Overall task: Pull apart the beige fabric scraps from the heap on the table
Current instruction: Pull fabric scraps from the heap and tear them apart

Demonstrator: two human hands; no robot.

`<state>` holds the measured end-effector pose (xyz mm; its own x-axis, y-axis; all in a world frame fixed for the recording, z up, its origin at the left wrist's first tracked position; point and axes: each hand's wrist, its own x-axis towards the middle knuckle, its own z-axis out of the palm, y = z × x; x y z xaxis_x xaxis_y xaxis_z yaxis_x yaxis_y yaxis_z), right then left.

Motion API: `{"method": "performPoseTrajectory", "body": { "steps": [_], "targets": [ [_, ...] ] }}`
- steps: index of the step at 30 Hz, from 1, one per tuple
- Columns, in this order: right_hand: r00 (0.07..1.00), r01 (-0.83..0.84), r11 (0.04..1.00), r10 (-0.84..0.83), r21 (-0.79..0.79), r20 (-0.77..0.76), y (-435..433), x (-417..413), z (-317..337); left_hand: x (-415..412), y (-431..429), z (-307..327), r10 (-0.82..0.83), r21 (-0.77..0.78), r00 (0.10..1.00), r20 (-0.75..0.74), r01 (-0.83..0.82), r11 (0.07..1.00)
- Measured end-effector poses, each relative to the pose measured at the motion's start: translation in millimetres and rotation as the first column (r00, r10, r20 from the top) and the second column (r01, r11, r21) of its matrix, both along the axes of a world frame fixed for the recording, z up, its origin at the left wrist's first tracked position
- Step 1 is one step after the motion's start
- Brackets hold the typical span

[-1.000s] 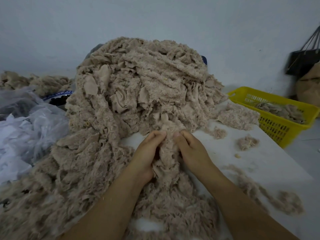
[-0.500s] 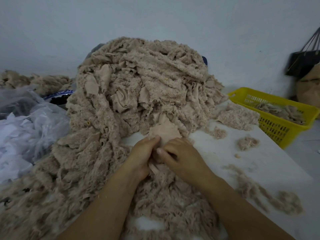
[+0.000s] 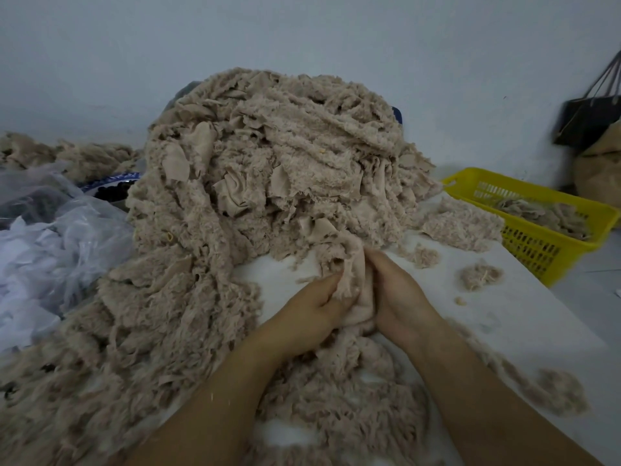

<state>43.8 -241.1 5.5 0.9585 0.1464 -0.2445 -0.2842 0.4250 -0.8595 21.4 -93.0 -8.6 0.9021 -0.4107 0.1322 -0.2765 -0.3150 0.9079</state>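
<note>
Since the earlier frames, both hands have shifted rightward and slightly away from the body, and the smooth beige scrap (image 3: 356, 290) gripped between them now stands folded and upright rather than spread flat. Left hand (image 3: 314, 309): fingers curled closed on the scrap's frayed left edge. Right hand (image 3: 398, 299): fingers closed on the scrap's right side, so that the scrap is pinched between the two hands. At its upper end the scrap still touches the foot of the large heap (image 3: 275, 163) of beige fabric scraps, which rises just beyond the hands on the white counter (image 3: 524, 317). More fleecy scraps lie beneath the forearms and spread to the left. Small loose tufts (image 3: 480, 275) lie apart on the counter to the right, near a yellow basket (image 3: 551, 250) holding further scraps. Clear plastic bags (image 3: 50, 237) lie at the far left.
</note>
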Motion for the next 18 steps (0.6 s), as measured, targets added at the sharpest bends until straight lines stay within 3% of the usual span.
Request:
{"method": "performPoseTrajectory", "body": {
  "steps": [2,4,6,8,10,12,13,15,17,18],
  "targets": [
    [0.999,0.022,0.983,-0.013,0.18,-0.048,-5,4,3,1,2,0,0.09,-0.087,0.995,-0.047,-0.094,0.992],
    [0.999,0.039,0.948,-0.029,0.315,-0.038,-9,6,3,2,3,5,0.252,-0.281,0.953,-0.166,-0.291,0.914],
    [0.995,0.099,0.915,-0.097,0.391,-0.024,-13,8,1,9,10,10,0.244,-0.533,0.885,-0.397,-0.439,0.724],
    [0.994,0.099,0.934,-0.11,0.343,0.012,-13,8,-2,13,19,14,0.102,-0.688,0.841,-0.532,-0.499,0.527],
    [0.997,0.018,0.985,-0.032,0.172,0.075,-7,6,-4,14,24,16,0.015,-0.745,0.824,-0.567,-0.52,0.418],
    [0.972,-0.105,0.982,0.135,-0.159,0.191,2,-2,-4,16,26,16,-0.013,-0.776,0.821,-0.571,-0.535,0.335],
    [0.933,-0.162,0.918,0.262,-0.363,0.246,6,-7,-4,17,26,17,-0.013,-0.785,0.82,-0.572,-0.542,0.302],
    [0.828,-0.214,0.7,0.5,-0.682,0.253,11,-15,-6,20,29,17,-0.03,-0.805,0.823,-0.567,-0.546,0.23],
    [0.797,-0.139,0.539,0.559,-0.831,0.229,12,-17,-8,23,34,17,-0.054,-0.821,0.827,-0.56,-0.545,0.172],
    [0.809,-0.082,0.523,0.532,-0.848,0.249,11,-16,-8,24,37,17,-0.038,-0.822,0.827,-0.561,-0.551,0.147]
  ]
}}
